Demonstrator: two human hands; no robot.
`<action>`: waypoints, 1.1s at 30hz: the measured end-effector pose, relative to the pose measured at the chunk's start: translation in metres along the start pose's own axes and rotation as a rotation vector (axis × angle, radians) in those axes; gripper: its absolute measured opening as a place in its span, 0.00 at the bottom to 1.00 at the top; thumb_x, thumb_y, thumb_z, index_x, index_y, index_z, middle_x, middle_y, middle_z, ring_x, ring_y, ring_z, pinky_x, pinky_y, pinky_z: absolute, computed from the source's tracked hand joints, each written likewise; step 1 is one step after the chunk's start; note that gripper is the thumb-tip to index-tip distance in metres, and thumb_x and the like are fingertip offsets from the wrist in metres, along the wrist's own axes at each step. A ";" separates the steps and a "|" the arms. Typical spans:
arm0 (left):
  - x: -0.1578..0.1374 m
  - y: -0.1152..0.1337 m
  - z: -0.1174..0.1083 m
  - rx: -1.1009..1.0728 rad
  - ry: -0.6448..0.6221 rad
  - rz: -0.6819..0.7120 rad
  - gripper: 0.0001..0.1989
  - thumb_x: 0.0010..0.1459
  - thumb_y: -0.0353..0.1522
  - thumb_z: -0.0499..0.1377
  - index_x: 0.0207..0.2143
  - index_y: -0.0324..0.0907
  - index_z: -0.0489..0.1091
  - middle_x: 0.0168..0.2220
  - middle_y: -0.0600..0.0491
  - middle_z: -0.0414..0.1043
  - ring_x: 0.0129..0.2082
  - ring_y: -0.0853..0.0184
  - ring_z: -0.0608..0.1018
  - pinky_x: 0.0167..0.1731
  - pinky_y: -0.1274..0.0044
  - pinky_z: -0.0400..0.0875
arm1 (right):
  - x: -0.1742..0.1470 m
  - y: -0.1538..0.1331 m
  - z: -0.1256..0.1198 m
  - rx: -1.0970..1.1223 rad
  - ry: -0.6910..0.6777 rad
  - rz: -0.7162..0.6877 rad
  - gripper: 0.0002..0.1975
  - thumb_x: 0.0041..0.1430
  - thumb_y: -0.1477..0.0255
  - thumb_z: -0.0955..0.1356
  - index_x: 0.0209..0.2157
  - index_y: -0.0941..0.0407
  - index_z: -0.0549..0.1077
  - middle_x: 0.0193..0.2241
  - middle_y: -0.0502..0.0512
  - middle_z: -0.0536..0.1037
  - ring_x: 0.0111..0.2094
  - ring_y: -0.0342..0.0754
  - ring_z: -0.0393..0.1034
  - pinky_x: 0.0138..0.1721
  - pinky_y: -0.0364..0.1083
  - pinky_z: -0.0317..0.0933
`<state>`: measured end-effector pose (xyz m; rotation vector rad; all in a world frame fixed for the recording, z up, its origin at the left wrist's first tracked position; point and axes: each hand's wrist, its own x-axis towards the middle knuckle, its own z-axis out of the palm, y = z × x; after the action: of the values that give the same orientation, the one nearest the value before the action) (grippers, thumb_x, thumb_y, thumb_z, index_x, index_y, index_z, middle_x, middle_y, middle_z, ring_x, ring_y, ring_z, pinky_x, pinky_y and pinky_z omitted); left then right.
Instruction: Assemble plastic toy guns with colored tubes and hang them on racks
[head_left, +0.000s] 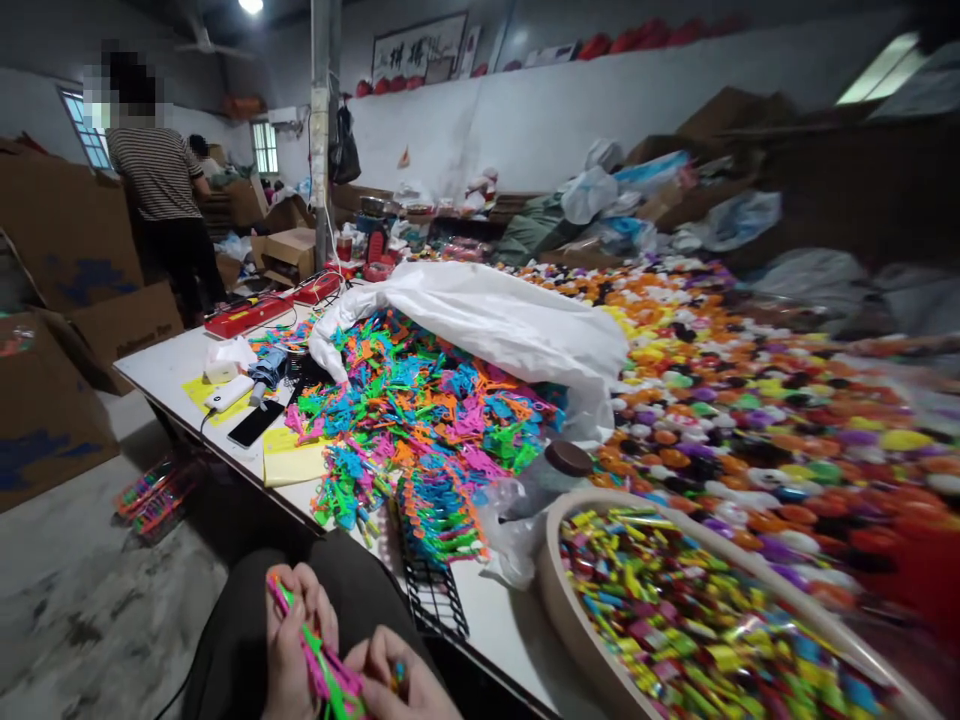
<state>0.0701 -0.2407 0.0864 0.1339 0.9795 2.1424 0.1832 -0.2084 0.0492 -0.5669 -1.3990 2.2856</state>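
Above my lap, my left hand (294,640) is closed around a slim pink and green plastic toy (326,665). My right hand (401,675) pinches the lower end of the same toy. A small blue and yellowish bit (397,675) shows between the right fingers, too small to name. On the table in front lies a heap of colourful plastic toy pieces (420,390), spilling from a white sack (487,310). Nearer to me, a black rack (436,598) carries a row of such pieces (442,510).
At the right, a beige tub (555,540) holds many small shiny wrapped-looking pieces. Behind it spreads a wide pile of multicoloured plastic parts (720,400). A dark-lidded jar (547,475), a phone (255,424) and yellow paper (292,462) are on the table. A person (157,180) stands beyond.
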 end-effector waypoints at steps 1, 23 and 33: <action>0.001 0.002 -0.004 -0.040 -0.046 -0.031 0.20 0.43 0.38 0.65 0.24 0.43 0.54 0.20 0.62 0.57 0.13 0.78 0.60 0.12 0.84 0.57 | 0.000 -0.005 -0.001 -0.019 0.028 0.013 0.24 0.48 0.59 0.72 0.23 0.55 0.52 0.27 0.50 0.70 0.28 0.40 0.61 0.33 0.42 0.54; -0.011 -0.049 -0.035 0.209 -0.093 -0.142 0.24 0.44 0.36 0.69 0.42 0.46 0.62 0.40 0.55 0.71 0.40 0.71 0.76 0.44 0.78 0.70 | 0.008 -0.021 -0.018 -0.361 0.337 -0.136 0.17 0.54 0.64 0.68 0.24 0.54 0.55 0.37 0.54 0.74 0.36 0.43 0.67 0.37 0.44 0.60; -0.009 -0.054 -0.043 0.336 -0.076 -0.135 0.26 0.39 0.33 0.71 0.37 0.42 0.60 0.34 0.56 0.72 0.36 0.72 0.77 0.42 0.77 0.71 | 0.002 -0.020 -0.030 -0.253 0.361 -0.212 0.16 0.59 0.58 0.62 0.26 0.54 0.62 0.28 0.50 0.69 0.31 0.43 0.62 0.35 0.44 0.58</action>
<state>0.0923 -0.2506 0.0209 0.3014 1.2606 1.8246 0.1998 -0.1768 0.0539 -0.8195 -1.4903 1.7497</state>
